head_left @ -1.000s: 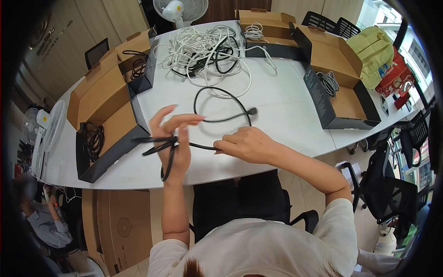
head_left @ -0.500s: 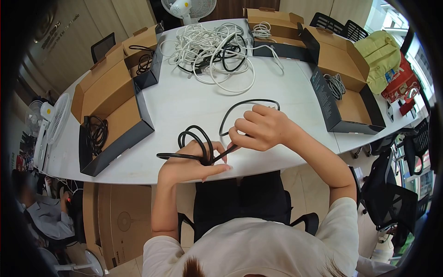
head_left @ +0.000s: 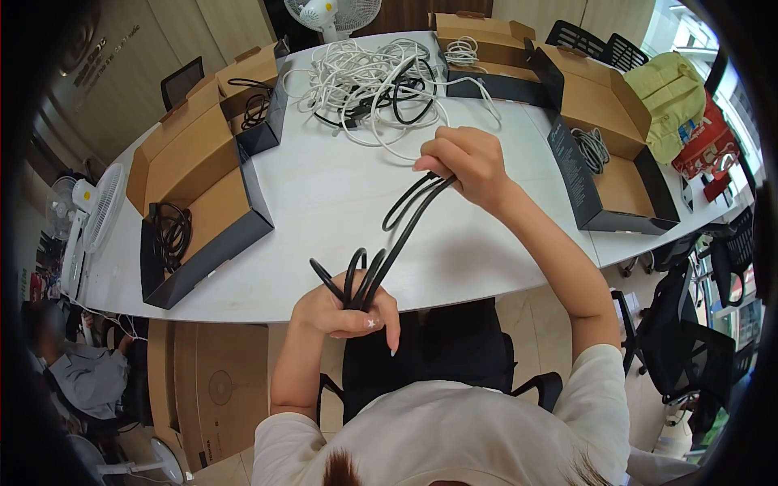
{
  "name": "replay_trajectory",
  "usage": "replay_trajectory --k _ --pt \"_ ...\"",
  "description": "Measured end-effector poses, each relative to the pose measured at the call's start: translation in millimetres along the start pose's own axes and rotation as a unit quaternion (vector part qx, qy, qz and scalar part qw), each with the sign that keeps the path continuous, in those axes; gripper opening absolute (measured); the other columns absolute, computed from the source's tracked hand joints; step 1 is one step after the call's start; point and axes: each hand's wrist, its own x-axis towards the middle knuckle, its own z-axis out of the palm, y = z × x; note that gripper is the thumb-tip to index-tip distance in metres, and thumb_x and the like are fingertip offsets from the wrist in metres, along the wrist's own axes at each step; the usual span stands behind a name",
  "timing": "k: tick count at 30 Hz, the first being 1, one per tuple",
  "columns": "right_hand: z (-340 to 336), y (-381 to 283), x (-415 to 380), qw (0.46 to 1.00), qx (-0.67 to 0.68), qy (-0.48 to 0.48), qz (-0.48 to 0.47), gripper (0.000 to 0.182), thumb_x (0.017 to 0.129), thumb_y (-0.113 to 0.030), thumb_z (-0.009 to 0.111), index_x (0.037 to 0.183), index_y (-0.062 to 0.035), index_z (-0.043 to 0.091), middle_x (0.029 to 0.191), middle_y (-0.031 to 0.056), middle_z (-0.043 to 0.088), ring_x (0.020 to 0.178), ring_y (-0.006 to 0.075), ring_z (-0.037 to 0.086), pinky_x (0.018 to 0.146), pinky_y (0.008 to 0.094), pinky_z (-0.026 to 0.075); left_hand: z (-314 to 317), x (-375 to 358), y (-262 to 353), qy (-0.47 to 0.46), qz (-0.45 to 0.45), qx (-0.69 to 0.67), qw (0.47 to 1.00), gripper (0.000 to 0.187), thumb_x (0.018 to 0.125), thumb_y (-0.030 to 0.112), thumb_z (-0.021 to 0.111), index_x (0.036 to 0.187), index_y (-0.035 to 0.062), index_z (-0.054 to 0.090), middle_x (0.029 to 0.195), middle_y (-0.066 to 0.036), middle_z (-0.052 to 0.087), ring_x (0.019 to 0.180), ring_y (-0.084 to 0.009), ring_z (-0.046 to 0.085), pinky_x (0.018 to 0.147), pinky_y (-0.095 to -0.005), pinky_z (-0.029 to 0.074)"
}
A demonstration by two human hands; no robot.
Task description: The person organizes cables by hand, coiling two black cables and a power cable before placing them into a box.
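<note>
Loops of a black cable [head_left: 403, 235] are gathered in my left hand [head_left: 344, 314], which is closed around them near the table's front edge. Higher up and to the right, my right hand [head_left: 470, 166] pinches the same cable, so a stretch of it runs taut between the two hands. A short loop of the cable hangs below my right hand. Beyond it, a tangled pile of white cables [head_left: 365, 77], with some black ones mixed in, lies at the back of the white table [head_left: 316, 202].
Open cardboard boxes stand at the left [head_left: 207, 219], back left [head_left: 255, 121], back right [head_left: 494, 85] and right [head_left: 616, 194], each with coiled cable inside. A fan [head_left: 332, 16] stands behind the table. A person [head_left: 89, 373] sits at the lower left.
My right hand has moved up and away from my left hand, drawing the black cable taut. My left hand has turned and its fingers have closed around the loops.
</note>
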Motion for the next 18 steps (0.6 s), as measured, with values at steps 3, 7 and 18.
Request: replay_trajectory --k 3,7,18 --pt "10.5 3.0 6.0 0.999 -0.016 0.021 0.032 0.023 0.072 -0.025 0.071 0.066 -0.009 0.055 0.057 0.0017 0.045 0.046 0.0175 0.046 0.042 0.029 0.036 -0.4 3.7 -8.1 -0.038 0.073 -0.063 0.995 0.026 0.076 0.012 0.054 0.076 -0.0128 0.062 0.042 -0.002 0.043 0.031 -0.0045 0.034 0.032 -0.0211 0.022" --pt "24.6 20.4 4.2 0.992 -0.02 0.052 0.117 0.029 0.071 -0.026 0.072 0.059 -0.0071 0.054 0.058 0.0013 0.044 0.049 0.018 0.046 0.042 0.0295 0.035 10.1 8.8 1.3 -0.042 0.18 -0.137 0.973 0.019 0.069 0.005 0.052 0.072 -0.011 0.063 0.051 -0.014 0.056 0.032 -0.0128 0.034 0.033 -0.027 0.025" --pt "17.6 4.3 6.4 0.986 0.008 -0.066 0.15 0.021 0.079 -0.022 0.065 0.07 -0.0057 0.057 0.06 0.008 0.054 0.052 0.0242 0.051 0.047 0.0319 0.038 2.3 21.1 41.3 -0.347 0.311 -0.21 0.859 0.022 0.083 0.002 0.04 0.081 -0.005 0.061 0.041 0.0 0.035 0.031 -0.0111 0.024 0.038 -0.0265 0.02"
